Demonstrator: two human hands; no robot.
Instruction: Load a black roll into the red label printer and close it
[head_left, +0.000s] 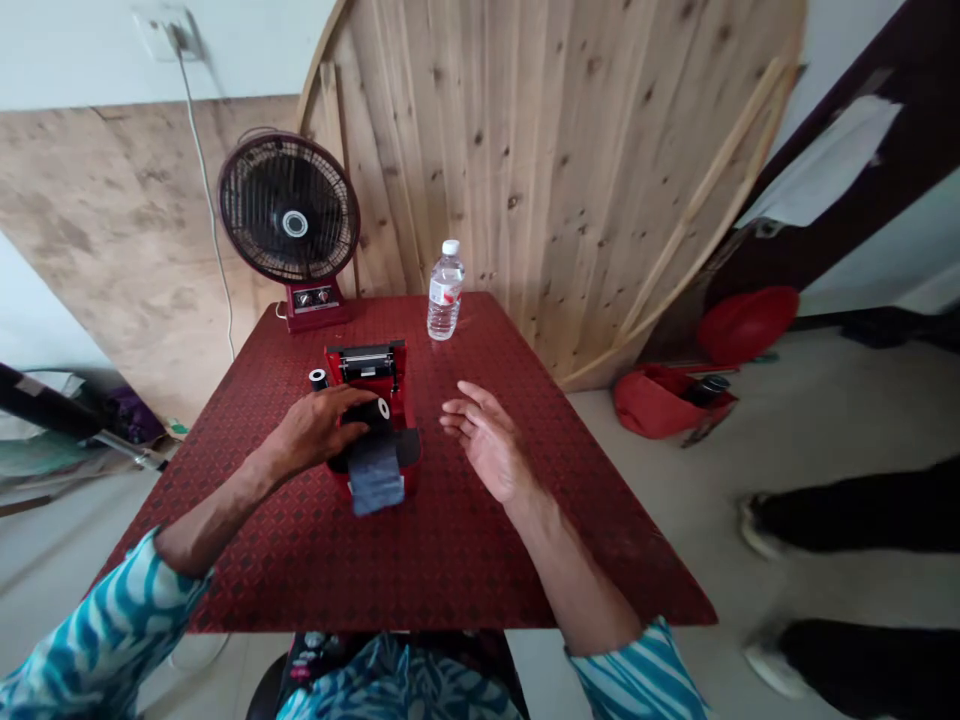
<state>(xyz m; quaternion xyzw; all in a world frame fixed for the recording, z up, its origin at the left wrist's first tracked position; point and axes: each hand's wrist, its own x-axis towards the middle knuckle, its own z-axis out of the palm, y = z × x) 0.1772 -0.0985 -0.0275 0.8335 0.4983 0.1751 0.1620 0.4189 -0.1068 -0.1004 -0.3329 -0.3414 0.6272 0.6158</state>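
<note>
A red printer-like machine (403, 400) stands on the table with its black-lined lid raised at the back. My left hand (319, 425) reaches over its left side, fingers and thumb closed around a black ribbon roll (371, 412) with a white core. A loose dark strip (377, 480) hangs over the machine's front edge. Just behind my left hand is a second small black roll (318, 378) with a pale end. My right hand (487, 445) hovers to the right of the machine, palm turned inward, fingers apart and holding nothing.
The table (300, 560) has a red patterned cover. At its back stand a dark red fan (292, 220) and a clear water bottle (445, 295). Wooden boards (525, 150) lean behind. On the floor to the right are a red bag (649, 405) and another person's legs (862, 515).
</note>
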